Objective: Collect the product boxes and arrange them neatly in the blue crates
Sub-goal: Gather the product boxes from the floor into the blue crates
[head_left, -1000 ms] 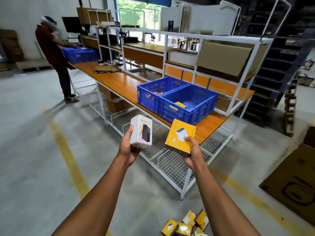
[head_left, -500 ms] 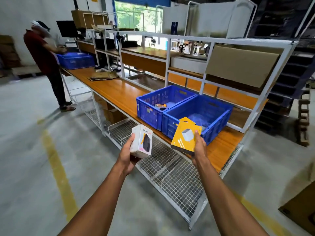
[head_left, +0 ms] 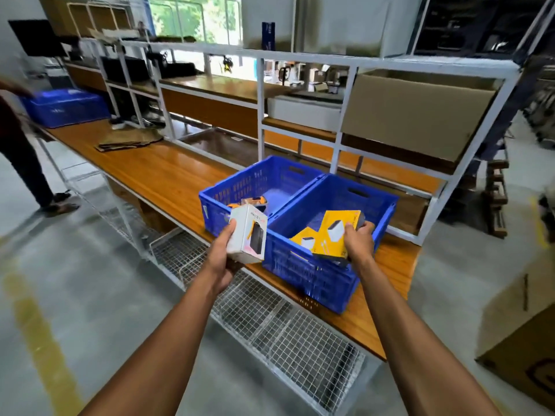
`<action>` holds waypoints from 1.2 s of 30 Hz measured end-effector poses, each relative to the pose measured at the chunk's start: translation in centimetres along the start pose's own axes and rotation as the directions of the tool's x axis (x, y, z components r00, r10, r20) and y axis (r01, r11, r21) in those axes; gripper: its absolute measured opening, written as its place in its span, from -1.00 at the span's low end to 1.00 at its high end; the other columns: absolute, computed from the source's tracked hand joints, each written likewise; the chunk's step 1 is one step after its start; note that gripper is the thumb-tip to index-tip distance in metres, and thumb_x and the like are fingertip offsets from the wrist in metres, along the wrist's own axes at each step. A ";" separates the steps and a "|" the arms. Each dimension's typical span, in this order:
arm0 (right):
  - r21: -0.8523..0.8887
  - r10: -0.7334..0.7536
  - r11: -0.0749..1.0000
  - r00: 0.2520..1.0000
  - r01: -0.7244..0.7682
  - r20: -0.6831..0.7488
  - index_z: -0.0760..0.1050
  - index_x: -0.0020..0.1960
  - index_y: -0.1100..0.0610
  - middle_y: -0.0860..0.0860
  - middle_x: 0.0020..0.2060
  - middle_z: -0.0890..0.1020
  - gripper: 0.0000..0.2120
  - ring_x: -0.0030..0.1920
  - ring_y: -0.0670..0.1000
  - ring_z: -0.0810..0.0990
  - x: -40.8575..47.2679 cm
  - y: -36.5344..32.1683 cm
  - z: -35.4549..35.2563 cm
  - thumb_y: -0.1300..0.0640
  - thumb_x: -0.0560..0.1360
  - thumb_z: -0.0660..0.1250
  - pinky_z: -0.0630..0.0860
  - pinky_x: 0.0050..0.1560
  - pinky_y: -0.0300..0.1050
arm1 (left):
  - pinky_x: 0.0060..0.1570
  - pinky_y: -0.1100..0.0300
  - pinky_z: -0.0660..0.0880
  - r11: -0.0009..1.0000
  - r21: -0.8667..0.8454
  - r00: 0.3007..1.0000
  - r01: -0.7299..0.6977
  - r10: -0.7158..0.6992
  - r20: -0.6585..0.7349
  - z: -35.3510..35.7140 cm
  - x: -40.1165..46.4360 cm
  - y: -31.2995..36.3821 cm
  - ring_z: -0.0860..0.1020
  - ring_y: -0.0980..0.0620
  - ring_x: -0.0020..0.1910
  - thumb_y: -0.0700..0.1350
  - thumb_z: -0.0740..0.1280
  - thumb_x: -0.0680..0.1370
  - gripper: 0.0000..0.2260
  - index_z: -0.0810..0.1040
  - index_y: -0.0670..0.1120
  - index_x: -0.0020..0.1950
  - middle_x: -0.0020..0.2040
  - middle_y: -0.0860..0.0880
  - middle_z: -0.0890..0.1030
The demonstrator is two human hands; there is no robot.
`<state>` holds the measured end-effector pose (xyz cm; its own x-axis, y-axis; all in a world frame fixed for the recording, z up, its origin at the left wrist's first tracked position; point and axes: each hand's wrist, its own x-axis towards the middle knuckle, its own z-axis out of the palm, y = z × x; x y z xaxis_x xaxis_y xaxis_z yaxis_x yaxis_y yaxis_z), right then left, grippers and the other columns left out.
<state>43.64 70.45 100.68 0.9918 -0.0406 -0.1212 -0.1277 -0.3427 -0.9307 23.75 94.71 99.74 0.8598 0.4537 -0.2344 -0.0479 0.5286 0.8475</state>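
My left hand (head_left: 220, 259) holds a white product box (head_left: 247, 234) upright, thumb on its near left edge and fingers curled beneath its base; the grip is closed on the box. The box sits in front of the near wall of the left blue crate (head_left: 255, 183), not yet inside it. Small orange and dark items (head_left: 249, 202) lie on that crate's floor, just beyond my left grip; their kind cannot be told.

My right hand (head_left: 359, 241) holds a yellow product box (head_left: 338, 232), tilted, fingers wrapped over its right edge; this grip too is closed on its load. The box hangs over the near part of the right blue crate (head_left: 369, 205), above the crate's interior. Whether it touches the crate floor cannot be told. A 2nd yellow box (head_left: 304, 238) lies inside the same crate, just left of my right grip and partly under the held box.

The 2 crates stand side by side, walls touching, on the wooden surface (head_left: 168, 172) ahead of both grips. A white shelf frame (head_left: 261, 115) rises behind them, carrying a large cardboard box (head_left: 417, 115) beyond my right grip. Wire mesh baskets (head_left: 270, 319) hang under the surface, below both forearms. Far left of my left grip, a 3rd blue crate (head_left: 64, 108) rests on the surface beside another person (head_left: 18, 151).
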 end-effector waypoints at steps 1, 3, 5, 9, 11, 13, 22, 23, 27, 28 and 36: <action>-0.050 0.000 0.999 1.000 0.000 -0.009 0.26 0.41 0.19 0.27 0.30 0.56 -0.58 0.26 0.31 0.53 0.7 0.2 0.0 0.00 0.67 0.23 0.42 0.11 0.07 | -0.23 0.11 0.68 1.000 0.010 1.000 0.018 -0.019 0.015 0.4 1.2 0.1 0.72 -0.03 -0.07 0.19 0.28 0.66 -0.56 0.63 -0.08 0.37 0.19 -0.13 0.72; -0.130 -0.002 0.991 0.999 -0.004 -0.041 0.26 0.43 0.18 0.28 0.31 0.55 -0.57 0.29 0.33 0.51 2.1 0.2 0.2 0.01 0.66 0.24 0.42 0.15 0.09 | -0.35 0.15 0.59 0.998 0.055 0.998 0.038 -0.040 0.053 1.2 3.9 0.0 0.69 -0.01 -0.14 0.25 0.31 0.63 -0.51 0.63 -0.06 0.39 0.17 -0.12 0.72; -0.177 -0.014 0.984 0.998 0.003 -0.061 0.23 0.48 0.14 0.28 0.30 0.55 -0.55 0.27 0.34 0.52 3.3 0.2 0.4 0.03 0.66 0.23 0.39 0.08 0.07 | -0.33 0.16 0.50 0.994 0.092 0.992 0.064 -0.073 0.106 1.9 6.7 -0.2 0.66 -0.03 -0.09 0.28 0.34 0.60 -0.52 0.66 0.01 0.36 0.21 -0.11 0.71; -0.299 -0.037 0.954 0.997 0.015 -0.069 0.21 0.52 0.15 0.29 0.33 0.54 -0.52 0.27 0.35 0.52 5.0 0.0 0.9 0.07 0.65 0.19 0.42 0.09 0.10 | -0.43 0.21 0.60 0.993 0.073 0.979 0.093 -0.105 0.176 3.8 11.3 -0.2 0.72 0.03 -0.20 0.12 0.26 0.69 -0.61 0.61 -0.10 0.37 0.07 -0.10 0.74; -0.367 -0.025 0.930 0.998 -0.001 -0.065 0.23 0.51 0.18 0.30 0.33 0.53 -0.53 0.29 0.35 0.52 5.4 0.0 1.1 0.12 0.64 0.19 0.45 0.15 0.11 | -0.37 0.18 0.63 0.988 0.097 0.967 0.117 -0.135 0.217 4.5 13.5 0.1 0.73 0.02 -0.18 0.14 0.26 0.69 -0.58 0.61 -0.12 0.39 0.08 -0.10 0.74; -0.438 0.004 0.899 0.999 -0.027 -0.053 0.28 0.49 0.18 0.31 0.33 0.53 -0.55 0.31 0.35 0.51 5.9 -0.2 1.4 0.15 0.62 0.19 0.44 0.19 0.09 | -0.34 0.14 0.64 0.983 0.115 0.951 0.143 -0.169 0.260 5.3 15.4 1.0 0.72 -0.01 -0.11 0.17 0.25 0.68 -0.56 0.60 -0.09 0.39 0.14 -0.12 0.73; -0.769 0.081 0.638 0.996 -0.032 0.026 0.63 0.32 0.10 0.14 0.31 0.64 -0.60 0.34 0.19 0.56 6.8 -1.3 3.5 0.31 0.54 0.25 0.47 0.25 -0.08 | 0.05 -0.10 0.63 0.960 0.188 0.871 0.208 -0.269 0.410 5.9 23.4 3.2 0.69 -0.09 0.04 0.19 0.27 0.67 -0.56 0.60 -0.05 0.40 0.26 -0.14 0.70; -0.794 0.112 0.606 0.993 -0.035 0.042 0.65 0.29 0.11 0.15 0.28 0.65 -0.62 0.31 0.19 0.59 6.7 -1.2 3.9 0.30 0.54 0.25 0.50 0.22 -0.08 | 0.04 -0.10 0.63 0.956 0.196 0.867 0.217 -0.281 0.412 5.7 24.1 3.2 0.69 -0.09 0.03 0.19 0.27 0.67 -0.57 0.61 -0.05 0.38 0.26 -0.15 0.70; -0.856 0.186 0.510 0.982 -0.081 0.018 0.67 0.19 0.18 0.22 0.18 0.68 -0.70 0.19 0.23 0.65 6.9 -0.5 5.5 0.23 0.53 0.27 0.58 0.07 -0.02 | 0.00 -0.08 0.65 0.944 0.235 0.853 0.230 -0.312 0.419 4.6 26.1 3.7 0.68 -0.11 0.04 0.20 0.27 0.67 -0.60 0.63 -0.03 0.33 0.21 -0.14 0.72; -0.862 0.193 0.497 0.981 -0.105 -0.008 0.64 0.18 0.20 0.24 0.19 0.66 -0.70 0.18 0.24 0.64 6.9 -0.7 5.9 0.23 0.52 0.25 0.58 0.05 -0.01 | 0.00 -0.08 0.65 0.942 0.248 0.852 0.226 -0.314 0.418 4.3 26.5 3.9 0.68 -0.12 0.04 0.21 0.27 0.67 -0.60 0.63 -0.03 0.33 0.20 -0.15 0.72; -0.873 0.054 0.478 0.995 -0.095 -0.079 0.57 -0.02 0.12 0.18 0.07 0.64 -0.90 0.08 0.27 0.66 8.1 -2.2 10.8 0.16 0.48 0.32 0.60 -0.01 0.05 | -0.11 0.00 0.69 0.938 0.303 0.912 0.168 -0.265 0.314 0.6 29.6 5.8 0.68 -0.10 0.01 0.14 0.35 0.66 -0.66 0.59 -0.04 0.32 0.16 -0.14 0.72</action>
<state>51.92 81.06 98.04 0.9807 -0.1329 -0.1433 -0.1520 -0.9796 -0.1317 49.21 110.77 98.04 0.9562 0.0483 -0.2886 0.2537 0.3548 0.8999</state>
